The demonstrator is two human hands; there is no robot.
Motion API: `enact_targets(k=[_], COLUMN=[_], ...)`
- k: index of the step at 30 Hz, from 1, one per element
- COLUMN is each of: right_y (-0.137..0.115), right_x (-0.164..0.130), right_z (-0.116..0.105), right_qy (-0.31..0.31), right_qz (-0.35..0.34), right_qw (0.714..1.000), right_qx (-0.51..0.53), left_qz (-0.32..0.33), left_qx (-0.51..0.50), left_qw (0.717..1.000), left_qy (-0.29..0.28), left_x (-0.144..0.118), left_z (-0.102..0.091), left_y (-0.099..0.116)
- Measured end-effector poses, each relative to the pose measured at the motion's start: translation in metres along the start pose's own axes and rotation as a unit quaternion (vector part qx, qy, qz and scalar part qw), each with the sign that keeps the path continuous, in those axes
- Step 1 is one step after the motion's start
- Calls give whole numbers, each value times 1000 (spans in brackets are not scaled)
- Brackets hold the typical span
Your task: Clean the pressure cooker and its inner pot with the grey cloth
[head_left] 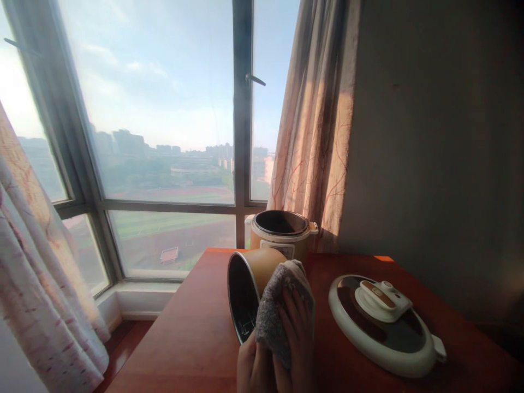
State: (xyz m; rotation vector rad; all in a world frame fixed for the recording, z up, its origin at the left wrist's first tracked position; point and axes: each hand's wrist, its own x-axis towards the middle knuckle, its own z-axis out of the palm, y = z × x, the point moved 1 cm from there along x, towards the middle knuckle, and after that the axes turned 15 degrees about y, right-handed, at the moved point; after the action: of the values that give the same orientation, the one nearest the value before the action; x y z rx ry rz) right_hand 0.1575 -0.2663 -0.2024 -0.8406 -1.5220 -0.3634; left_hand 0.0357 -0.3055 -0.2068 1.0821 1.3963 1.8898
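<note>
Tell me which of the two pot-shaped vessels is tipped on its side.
The inner pot in front, held under the grey cloth, its opening facing left. The cooker body behind stands upright, mouth upward.

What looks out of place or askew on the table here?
The cooker is in pieces. Its inner pot is tipped on its side, mouth facing left, held under a grey cloth by the right hand, with the left hand at its rim. The lid lies apart from the open cooker base. Nothing looks spilled or damaged.

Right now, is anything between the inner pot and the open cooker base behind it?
Nothing visible. The inner pot, held on its side with the cloth, sits just in front of the open cooker base; the lid lies off right.
</note>
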Motion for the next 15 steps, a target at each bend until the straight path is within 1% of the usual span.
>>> enact_targets(k=[1,4,8,11,15], right_y=[-7,-21,-26,-26,-21], right_x=[13,45,75,100,139], right_z=[-3,-7,1,12,29], right_qy=[-15,-34,-45,-74,-151], right_qz=[5,11,35,72,141], right_qw=[1000,998,997,993,978], right_qx=[15,42,52,51,42], left_qz=[-11,-28,-33,-25,4], left_qx=[-15,-56,-88,-65,8], left_qw=[1000,997,995,998,1000], left_qy=[-10,-34,-21,5,-3], left_x=[4,9,3,1,3], left_z=[2,8,10,8,-3], left_y=[3,13,18,15,2])
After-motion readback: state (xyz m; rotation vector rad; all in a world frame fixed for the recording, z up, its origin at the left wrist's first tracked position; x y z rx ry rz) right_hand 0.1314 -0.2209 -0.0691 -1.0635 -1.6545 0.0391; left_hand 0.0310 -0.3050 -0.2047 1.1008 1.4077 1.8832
